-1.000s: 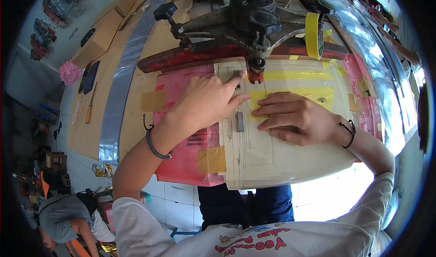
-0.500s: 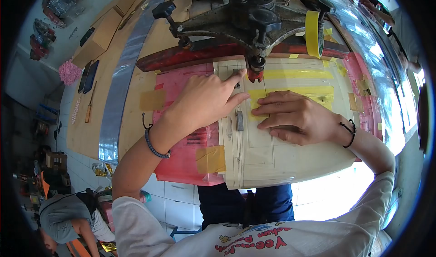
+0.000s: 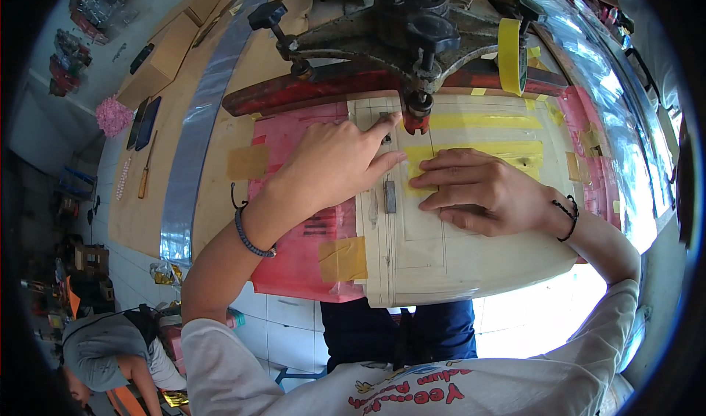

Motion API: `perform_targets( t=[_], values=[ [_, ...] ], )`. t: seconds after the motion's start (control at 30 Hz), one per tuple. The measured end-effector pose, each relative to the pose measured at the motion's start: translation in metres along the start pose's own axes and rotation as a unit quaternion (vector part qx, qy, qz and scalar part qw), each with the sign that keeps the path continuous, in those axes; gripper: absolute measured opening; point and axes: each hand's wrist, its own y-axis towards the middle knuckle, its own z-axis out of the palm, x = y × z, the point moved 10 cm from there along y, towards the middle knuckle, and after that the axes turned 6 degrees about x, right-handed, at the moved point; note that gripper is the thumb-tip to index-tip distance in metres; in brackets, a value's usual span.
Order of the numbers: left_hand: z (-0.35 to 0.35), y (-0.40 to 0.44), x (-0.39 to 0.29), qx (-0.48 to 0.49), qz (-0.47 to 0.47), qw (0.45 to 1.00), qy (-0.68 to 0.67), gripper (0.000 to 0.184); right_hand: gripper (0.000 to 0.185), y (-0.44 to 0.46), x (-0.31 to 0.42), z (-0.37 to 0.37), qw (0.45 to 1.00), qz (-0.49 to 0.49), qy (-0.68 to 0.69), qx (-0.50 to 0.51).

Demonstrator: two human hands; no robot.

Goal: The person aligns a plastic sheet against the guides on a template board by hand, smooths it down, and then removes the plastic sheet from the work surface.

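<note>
My left hand (image 3: 334, 155) rests over the seam of pink film (image 3: 298, 126) and a cream board (image 3: 507, 250). Its index finger and thumb stretch apart around a small dark piece, partly hidden, and nothing visible is held. My right hand (image 3: 482, 192) lies flat on the board with its fingers spread, over strips of yellow tape (image 3: 515, 148). Between the hands a small grey rectangular block (image 3: 390, 197) sits on the board. Just beyond my left fingertip, a red forked tip (image 3: 416, 124) hangs from a dark metal bracket (image 3: 353, 37).
A red bar (image 3: 309, 91) crosses behind the board under the bracket, where a yellow tape roll (image 3: 508, 56) hangs. To the left are a wood-handled tool (image 3: 144, 181), phones (image 3: 147, 124) and a cardboard box (image 3: 163, 57). Another person (image 3: 110, 350) bends at lower left.
Both hands keep nearly the same pose and place. The whole view shifts very slightly. At the upper right edge, another person's arm has moved.
</note>
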Motion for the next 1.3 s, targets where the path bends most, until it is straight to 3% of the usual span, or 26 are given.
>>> perform_targets(
  t=[1.03, 1.3],
  values=[
    [-0.0066, -0.0030, -0.0002, -0.056, 0.004, 0.998, 0.027, 0.058, 0.023, 0.0013, 0.0024, -0.0022, 1.000, -0.009, -0.015, -0.016],
    [0.0005, 0.0050, 0.0083, 0.048, 0.040, 0.996, -0.068, 0.059, 0.023, 0.0017, 0.0044, -0.0027, 0.999, -0.008, -0.026, -0.019]
  ],
)
